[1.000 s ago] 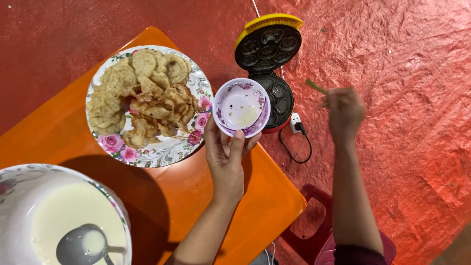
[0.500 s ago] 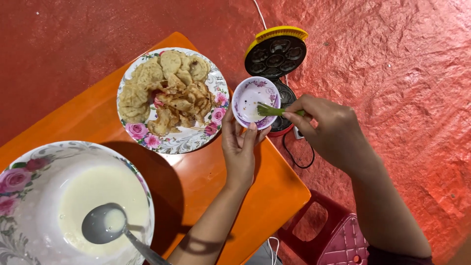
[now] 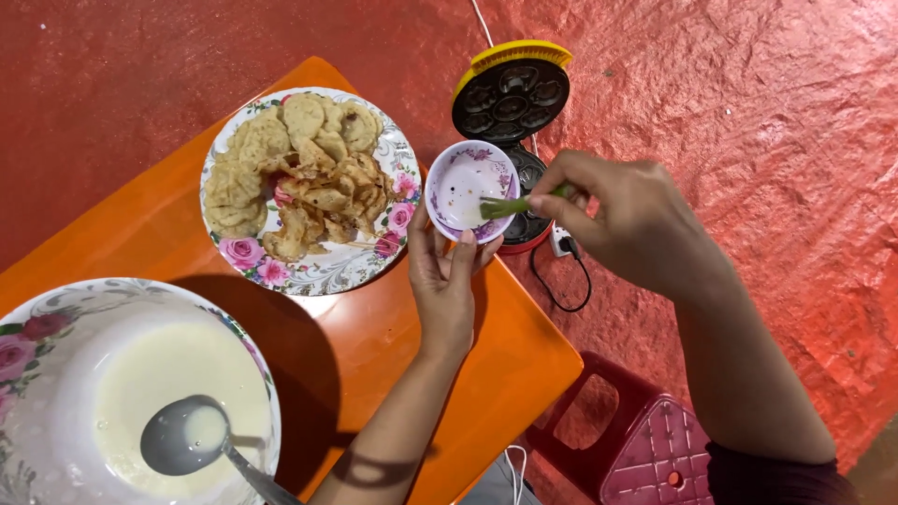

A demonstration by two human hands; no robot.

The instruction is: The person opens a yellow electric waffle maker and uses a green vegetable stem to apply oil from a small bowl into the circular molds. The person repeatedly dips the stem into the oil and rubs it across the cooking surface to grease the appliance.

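- Head view looked straight down on an orange table (image 3: 374, 355) standing over a red tarpaulin floor (image 3: 748, 122).
- The left hand (image 3: 447, 281) rose from the bottom of the frame, forearm stretched upward across the table's edge, palm turned up, thumb and fingers curled round the underside and rim of a small white bowl with purple flowers (image 3: 470, 190); the hand was closed on that bowl and held it in the air, just beside the flowered plate.
- The right hand (image 3: 622, 220) came in from the lower right, forearm slanting up and left, wrist bent, thumb and first fingers pinched on a thin green stick (image 3: 510, 206).
- The stick's far end reached over the bowl's rim into its pale inside, where a few dark specks showed.
- Right behind the bowl, on the floor, sat a small round baking iron (image 3: 513, 103) with a yellow lid swung open and dark round moulds; its lower half was partly hidden by the bowl and the right hand.
- A black cord (image 3: 561, 295) looped on the floor beside it.
- A flowered plate (image 3: 327, 271) on the table carried a heap of fried golden pieces (image 3: 299, 173).
- At lower left a large flowered bowl (image 3: 56, 318) held pale batter (image 3: 168, 374) with a metal ladle (image 3: 187, 440) resting in it.
- A dark red plastic stool (image 3: 645, 449) stood under the right forearm.
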